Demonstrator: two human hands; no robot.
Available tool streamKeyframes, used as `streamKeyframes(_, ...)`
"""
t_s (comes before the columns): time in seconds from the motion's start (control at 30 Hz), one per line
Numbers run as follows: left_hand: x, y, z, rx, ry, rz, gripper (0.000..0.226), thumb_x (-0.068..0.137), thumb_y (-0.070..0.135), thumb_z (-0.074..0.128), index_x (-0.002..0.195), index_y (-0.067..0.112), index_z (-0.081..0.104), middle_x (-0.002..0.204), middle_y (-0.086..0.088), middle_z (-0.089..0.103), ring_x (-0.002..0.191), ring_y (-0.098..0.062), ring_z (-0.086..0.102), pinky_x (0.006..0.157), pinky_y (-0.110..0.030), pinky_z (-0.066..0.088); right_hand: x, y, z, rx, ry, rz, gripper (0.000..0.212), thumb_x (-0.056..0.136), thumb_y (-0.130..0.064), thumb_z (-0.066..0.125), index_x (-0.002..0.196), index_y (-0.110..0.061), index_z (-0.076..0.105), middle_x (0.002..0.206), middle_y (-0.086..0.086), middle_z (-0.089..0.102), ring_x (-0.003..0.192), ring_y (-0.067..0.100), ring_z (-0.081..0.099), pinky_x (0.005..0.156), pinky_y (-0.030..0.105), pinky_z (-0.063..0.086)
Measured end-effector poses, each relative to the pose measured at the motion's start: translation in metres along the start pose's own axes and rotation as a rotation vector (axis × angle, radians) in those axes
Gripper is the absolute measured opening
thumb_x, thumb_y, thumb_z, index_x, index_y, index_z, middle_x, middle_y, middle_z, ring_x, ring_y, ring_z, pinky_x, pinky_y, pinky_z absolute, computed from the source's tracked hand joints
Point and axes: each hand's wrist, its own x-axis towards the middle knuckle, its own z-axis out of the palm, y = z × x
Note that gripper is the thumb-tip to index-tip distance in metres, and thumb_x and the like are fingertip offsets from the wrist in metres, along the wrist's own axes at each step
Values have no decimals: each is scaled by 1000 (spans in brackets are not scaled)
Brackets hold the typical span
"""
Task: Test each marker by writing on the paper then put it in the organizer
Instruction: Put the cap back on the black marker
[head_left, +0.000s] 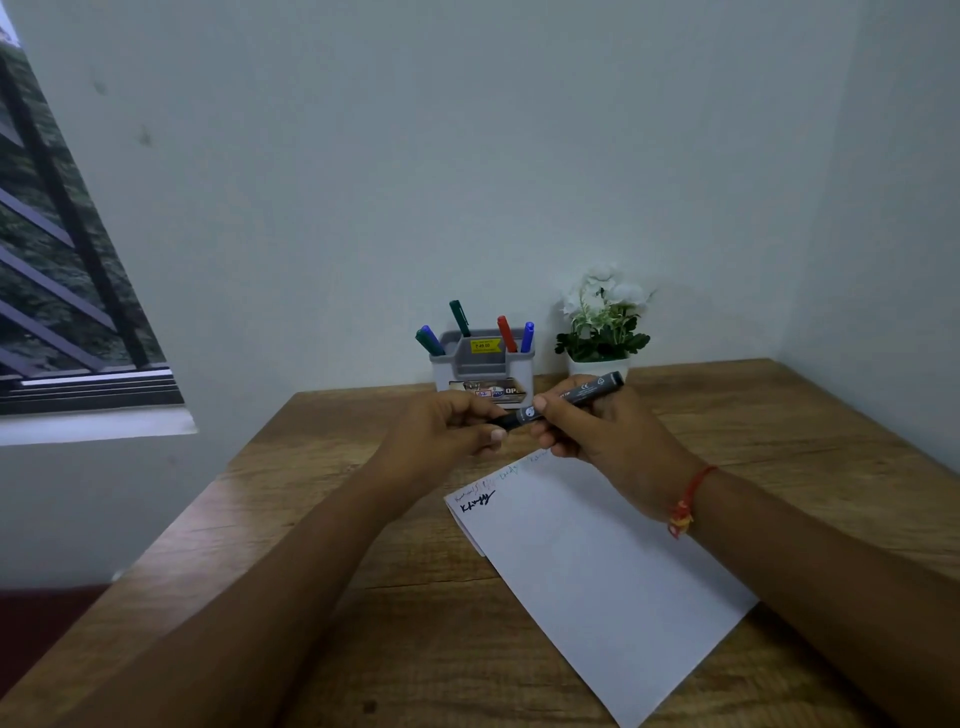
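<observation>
The left hand (447, 428) and right hand (597, 434) meet above the far edge of the paper (597, 571), both holding one black marker (584, 391) clear of the tabletop (311, 519). The right hand has its fingers curled round the middle of the barrel, with the thumb on top, and the marker's blunt end sticks up and to the right past the knuckles. The left hand pinches the marker's lower, darker end between thumb and curled fingers; whether that end is a cap cannot be made out. A red thread bracelet (687, 501) sits on the right wrist. The white paper lies at an angle on the wooden tabletop below the hands, with a black scribble (478, 502) near its far left corner and fainter coloured writing along the far edge. Beyond the hands, against the wall, stands the grey organizer (483, 366). A green marker (460, 318) rises from its back, a blue marker and another green one (429, 341) lean out at its left side, and a red marker (506, 333) and a blue marker (527, 336) stand at its right. Just beside it on the right is a potted plant (602, 317) with white flowers. A window (52, 260) fills the left edge.
</observation>
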Motion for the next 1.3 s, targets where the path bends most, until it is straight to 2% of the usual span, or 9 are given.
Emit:
streamKeyframes(0.17, 1, -2, -1, -8, 6, -9, 16, 82, 5, 71, 94, 14, 73, 87, -9, 74, 75, -13, 69, 73, -23, 56, 2, -1, -2, 25, -49, 42, 17, 98, -21, 63, 97, -7, 72, 77, 5, 73, 71, 11, 68, 63, 20, 57)
streamKeyframes(0.33, 2, -2, 1, -138, 71, 5, 15, 82, 18, 72, 97, 18, 74, 94, -9, 73, 86, -17, 67, 85, -32, 56, 5, -3, -1, 390, 5, 230, 22, 94, -25, 67, 101, -6, 72, 83, 9, 76, 72, 10, 72, 61, 19, 59)
streamKeyframes(0.47, 3, 1, 1, -266, 233, 62, 17, 85, 13, 68, 101, 16, 72, 100, -5, 73, 100, -20, 68, 89, -34, 54, 9, 0, 0, 541, 143, 289, 33, 97, -37, 62, 105, -6, 67, 98, 15, 77, 85, 18, 75, 74, 26, 63)
streamKeyframes(0.6, 10, 10, -11, -142, 497, 210, 20, 88, 10, 66, 106, 17, 70, 103, 0, 72, 101, -14, 67, 88, -34, 55, 10, 5, -3, 193, 261, 297, 24, 106, -31, 47, 107, -13, 62, 98, 9, 74, 84, 17, 70, 72, 31, 58)
streamKeyframes(0.7, 23, 25, -15, -33, 638, 295, 19, 88, 12, 66, 105, 21, 69, 98, 6, 71, 97, -10, 66, 88, -31, 55, 8, 15, -8, -489, 150, 26, 21, 100, -34, 57, 105, -17, 68, 94, -1, 73, 88, 15, 68, 73, 31, 57)
streamKeyframes(0.77, 36, 38, -16, 34, 687, 356, 21, 88, 14, 67, 107, 22, 66, 96, 10, 69, 93, -5, 64, 87, -24, 54, 4, 15, -6, -694, 75, -56, 19, 97, -36, 61, 103, -21, 70, 91, -8, 70, 86, 9, 65, 67, 20, 48)
streamKeyframes(0.83, 52, 52, -14, 83, 704, 409, 23, 87, 15, 67, 109, 20, 62, 94, 15, 66, 89, 2, 63, 82, -13, 51, 2, 12, -3, -759, 22, -82, 18, 97, -36, 61, 103, -22, 70, 94, -8, 71, 87, 7, 64, 65, 16, 45)
streamKeyframes(1.0, 97, 57, 1, 240, 641, 429, 17, 87, 12, 67, 100, 16, 57, 88, 12, 63, 79, 10, 61, 70, -2, 46, 1, 10, -7, -889, -30, -117, 23, 97, -36, 57, 108, -23, 72, 105, -5, 73, 91, 12, 67, 77, 31, 56)
streamKeyframes(1.3, 138, 23, 25, 459, 555, 356, 17, 88, 13, 64, 105, 10, 66, 98, -4, 70, 90, -14, 66, 87, -25, 52, 5, 12, -10, -1002, -48, -142, 24, 95, -39, 55, 103, -24, 71, 98, -1, 74, 87, 19, 67, 76, 39, 58)
